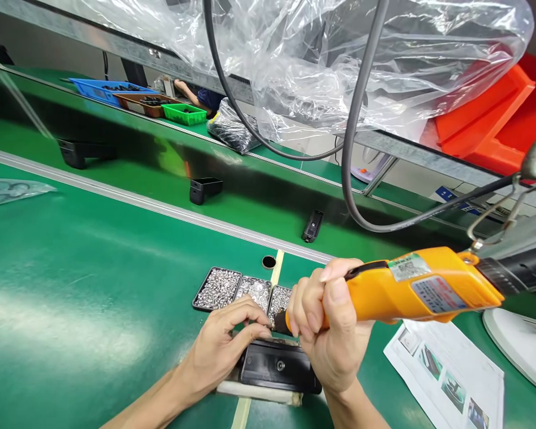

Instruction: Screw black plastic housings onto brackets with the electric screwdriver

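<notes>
Head view: right hand, right of centre, grips an orange powered driver around its body, its dark tip angled toward the frame's lower centre. Left hand has thumb and fingertips drawn narrowly together at that tip; cannot tell whether they pinch anything. Black elongated part lies at lower centre between the hands, just below small metal pieces in shallow trays.

1. Bright overall; broad white glare lies on the green desk at left.
2. Sharp highlights streak the clear plastic; the upper left corner is dim.
3. Foreground mostly crisp; lettering on the orange driver is too small to read.
</notes>
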`<state>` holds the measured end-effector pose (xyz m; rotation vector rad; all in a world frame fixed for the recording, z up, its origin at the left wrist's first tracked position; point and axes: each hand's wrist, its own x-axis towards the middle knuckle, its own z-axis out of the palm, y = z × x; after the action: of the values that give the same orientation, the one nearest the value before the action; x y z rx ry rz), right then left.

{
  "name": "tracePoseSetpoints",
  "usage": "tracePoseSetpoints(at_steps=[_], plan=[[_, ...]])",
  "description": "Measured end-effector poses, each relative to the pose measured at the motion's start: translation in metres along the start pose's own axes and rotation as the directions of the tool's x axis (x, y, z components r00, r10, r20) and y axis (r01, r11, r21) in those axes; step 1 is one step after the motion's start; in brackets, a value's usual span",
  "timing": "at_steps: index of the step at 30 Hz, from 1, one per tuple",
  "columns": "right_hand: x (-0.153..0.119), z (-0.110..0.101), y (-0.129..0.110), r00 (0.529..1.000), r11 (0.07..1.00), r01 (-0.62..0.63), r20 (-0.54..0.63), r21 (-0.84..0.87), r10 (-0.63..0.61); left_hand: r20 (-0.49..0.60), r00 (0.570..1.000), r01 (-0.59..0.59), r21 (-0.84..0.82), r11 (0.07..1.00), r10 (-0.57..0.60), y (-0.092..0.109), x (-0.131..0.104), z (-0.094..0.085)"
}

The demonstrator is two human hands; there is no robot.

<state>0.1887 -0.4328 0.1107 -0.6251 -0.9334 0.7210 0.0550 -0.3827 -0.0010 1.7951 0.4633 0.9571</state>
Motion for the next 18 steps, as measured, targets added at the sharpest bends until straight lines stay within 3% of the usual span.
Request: tracePoseSetpoints(at_steps=[4,12,18], plan=[[-0.001,-0.002,0.004,0.999,0.999,-0.044,-0.018,-0.02,0.043,-0.004,0.997,-0.078,0.004,0.997,0.078,0.002,0.001,0.001],[0.0,-0.002,0.008,0.994,0.993,-0.1,-0.049,-0.061,0.097,0.001,0.999,-0.05,-0.013,0.999,0.05,0.002,0.005,0.001],[0.013,-0.009,0.016,0.992,0.988,-0.09,-0.096,-0.125,0.078,-0.004,1.0,0.012,0.1,0.995,-0.012,-0.002,-0.001,-0.02]])
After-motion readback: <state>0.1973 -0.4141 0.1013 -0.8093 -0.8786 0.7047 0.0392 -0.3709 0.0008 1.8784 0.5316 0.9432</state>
